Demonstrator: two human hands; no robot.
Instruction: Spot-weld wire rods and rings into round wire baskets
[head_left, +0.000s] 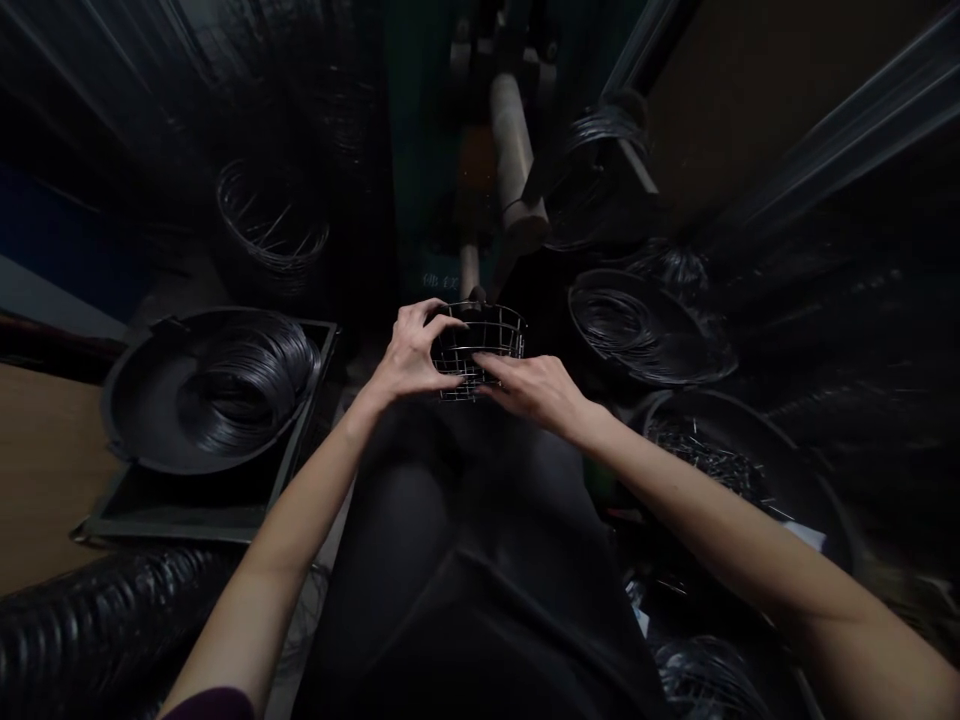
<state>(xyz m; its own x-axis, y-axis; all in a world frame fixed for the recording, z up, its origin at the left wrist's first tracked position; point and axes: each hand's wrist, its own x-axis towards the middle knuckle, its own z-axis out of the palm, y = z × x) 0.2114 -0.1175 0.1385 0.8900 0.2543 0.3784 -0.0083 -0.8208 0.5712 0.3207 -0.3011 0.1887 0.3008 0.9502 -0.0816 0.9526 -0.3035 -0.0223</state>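
Left hand (411, 350) curls round the wire basket (487, 332) and right hand (536, 386) pinches its near right, probably positioning it; next calls for careful alignment with the rod (469, 267) beyond it.

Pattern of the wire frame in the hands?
The wire frame has an open grid pattern; best seen in the head view.
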